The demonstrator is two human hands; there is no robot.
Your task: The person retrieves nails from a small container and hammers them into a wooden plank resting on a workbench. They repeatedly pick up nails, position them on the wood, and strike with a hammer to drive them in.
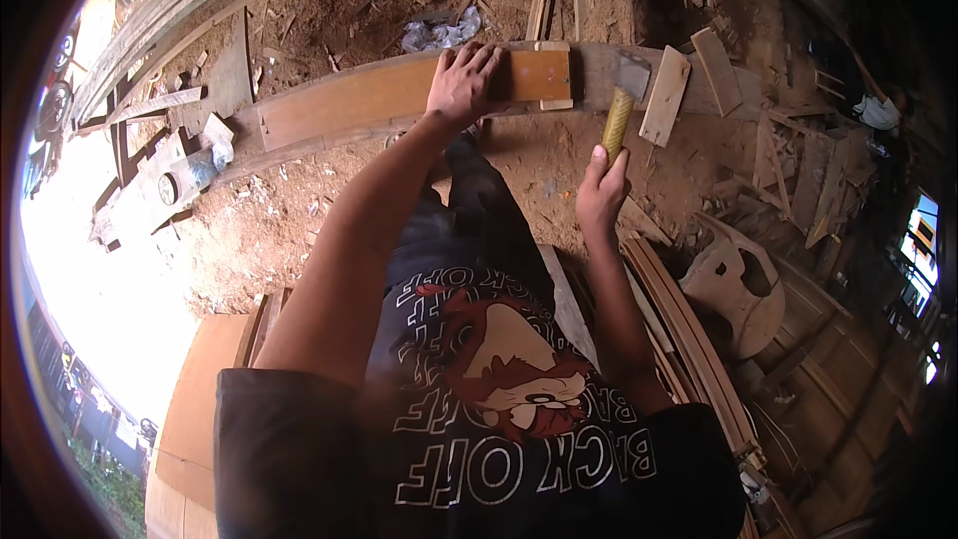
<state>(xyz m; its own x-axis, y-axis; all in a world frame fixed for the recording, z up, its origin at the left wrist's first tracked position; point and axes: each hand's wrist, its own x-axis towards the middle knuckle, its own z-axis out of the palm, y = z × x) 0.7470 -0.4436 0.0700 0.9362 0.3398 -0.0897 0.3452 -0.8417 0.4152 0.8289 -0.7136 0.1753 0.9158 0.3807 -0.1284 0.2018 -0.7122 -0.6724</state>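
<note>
A long, orange-brown wooden board lies along a plank bench in front of me. My left hand grips it right of its middle, fingers reaching over the far edge. Pale wood strips show from under the board's right end. To the right, my right hand is closed around the yellow-wrapped handle of a hatchet. The broad metal head points away from me, slightly blurred, and appears over the bench between the board's end and a pale wood offcut.
Another offcut lies farther right on the bench. Sawdust and scraps cover the ground, with a crumpled plastic bag beyond the bench. A tape roll sits at left. Wood mouldings and a plastic chair stand at right.
</note>
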